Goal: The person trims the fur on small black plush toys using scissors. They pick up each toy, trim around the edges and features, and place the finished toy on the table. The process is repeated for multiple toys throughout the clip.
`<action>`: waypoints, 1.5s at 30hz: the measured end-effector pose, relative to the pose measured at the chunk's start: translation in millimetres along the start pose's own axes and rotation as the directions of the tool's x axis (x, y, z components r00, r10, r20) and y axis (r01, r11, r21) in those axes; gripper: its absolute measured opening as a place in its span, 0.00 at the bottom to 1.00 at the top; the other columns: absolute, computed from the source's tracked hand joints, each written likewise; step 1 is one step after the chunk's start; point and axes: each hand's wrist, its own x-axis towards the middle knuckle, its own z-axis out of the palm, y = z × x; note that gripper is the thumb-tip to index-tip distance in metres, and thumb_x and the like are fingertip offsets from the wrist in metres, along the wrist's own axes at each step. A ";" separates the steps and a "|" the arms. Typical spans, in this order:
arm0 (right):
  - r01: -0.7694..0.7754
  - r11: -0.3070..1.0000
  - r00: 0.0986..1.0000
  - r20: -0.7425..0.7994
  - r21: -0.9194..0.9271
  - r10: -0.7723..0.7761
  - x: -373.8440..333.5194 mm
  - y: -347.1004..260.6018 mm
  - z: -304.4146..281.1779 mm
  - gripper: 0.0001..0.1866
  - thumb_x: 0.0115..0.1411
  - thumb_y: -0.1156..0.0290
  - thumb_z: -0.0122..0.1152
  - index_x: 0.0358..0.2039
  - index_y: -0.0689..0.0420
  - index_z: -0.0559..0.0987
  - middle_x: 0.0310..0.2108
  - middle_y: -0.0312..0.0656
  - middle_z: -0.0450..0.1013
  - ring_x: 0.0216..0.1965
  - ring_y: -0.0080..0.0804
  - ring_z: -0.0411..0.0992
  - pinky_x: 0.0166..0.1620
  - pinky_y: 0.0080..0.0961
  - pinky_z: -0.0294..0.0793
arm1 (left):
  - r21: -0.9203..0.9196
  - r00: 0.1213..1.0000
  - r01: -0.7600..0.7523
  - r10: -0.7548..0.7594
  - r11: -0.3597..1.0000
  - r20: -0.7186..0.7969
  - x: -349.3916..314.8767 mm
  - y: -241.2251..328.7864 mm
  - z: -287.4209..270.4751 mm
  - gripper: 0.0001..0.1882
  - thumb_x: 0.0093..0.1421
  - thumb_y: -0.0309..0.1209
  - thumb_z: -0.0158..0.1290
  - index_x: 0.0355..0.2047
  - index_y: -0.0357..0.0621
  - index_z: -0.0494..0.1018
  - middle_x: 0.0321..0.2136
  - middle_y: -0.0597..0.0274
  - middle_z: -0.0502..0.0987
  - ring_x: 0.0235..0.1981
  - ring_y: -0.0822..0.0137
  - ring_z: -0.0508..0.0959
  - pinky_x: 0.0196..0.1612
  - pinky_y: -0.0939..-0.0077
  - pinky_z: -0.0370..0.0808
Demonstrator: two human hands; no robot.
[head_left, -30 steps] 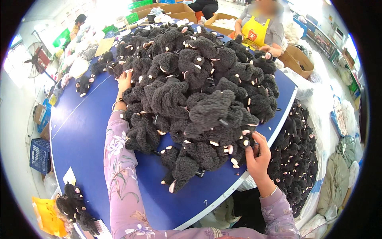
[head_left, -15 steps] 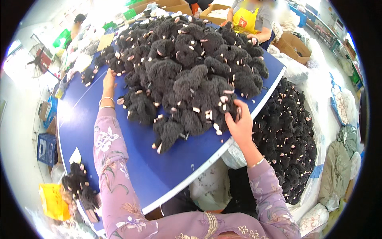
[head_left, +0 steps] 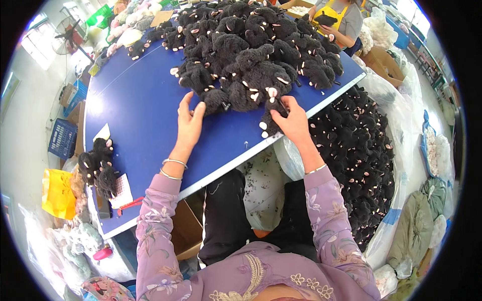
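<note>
Right hand [head_left: 296,123]: closed on one small black plush toy [head_left: 267,118], pinched between thumb and fingers at the near edge of the heap, pale tips showing. Left hand [head_left: 189,126]: open, fingers spread and thumb raised, just beside the heap's near left side; I cannot tell whether it touches. Heap of black plush toys [head_left: 246,50], pale-trimmed: one, piled on the blue surface [head_left: 140,105]. Second mass of black plush [head_left: 361,165]: below the surface's right edge, beside clear plastic. I further list a few black toys [head_left: 103,168] at the left edge, a yellow bag [head_left: 57,193], a blue crate [head_left: 63,138], and a co-worker in a yellow apron [head_left: 331,19], far side.
</note>
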 end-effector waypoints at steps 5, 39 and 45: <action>0.019 0.981 0.991 0.125 0.193 -0.044 -22.0 -7.3 9.8 0.20 0.51 0.69 0.63 0.42 0.65 0.73 0.35 0.49 0.76 0.39 0.35 0.75 0.45 0.28 0.71 | 0.224 0.900 -0.405 0.430 0.887 -0.074 -35.4 34.4 21.0 0.16 0.57 0.27 0.54 0.46 0.39 0.70 0.43 0.57 0.72 0.46 0.64 0.69 0.49 0.72 0.67; -0.238 0.484 0.970 0.233 0.842 0.073 -12.7 -30.2 37.6 0.14 0.66 0.68 0.48 0.49 0.62 0.71 0.29 0.33 0.71 0.16 0.11 0.55 0.18 0.12 0.53 | -0.664 0.909 0.417 -0.309 0.620 0.281 -31.8 28.9 63.9 0.21 0.65 0.37 0.48 0.54 0.38 0.65 0.48 0.58 0.73 0.47 0.66 0.74 0.49 0.70 0.73; -0.233 0.537 0.971 0.222 0.811 0.087 -13.8 -26.8 43.8 0.09 0.61 0.71 0.58 0.39 0.62 0.74 0.25 0.32 0.70 0.17 0.12 0.58 0.19 0.12 0.55 | -0.597 0.924 0.382 -0.291 0.705 0.247 -32.6 25.2 67.3 0.22 0.66 0.38 0.46 0.52 0.33 0.66 0.47 0.58 0.73 0.48 0.68 0.73 0.52 0.74 0.70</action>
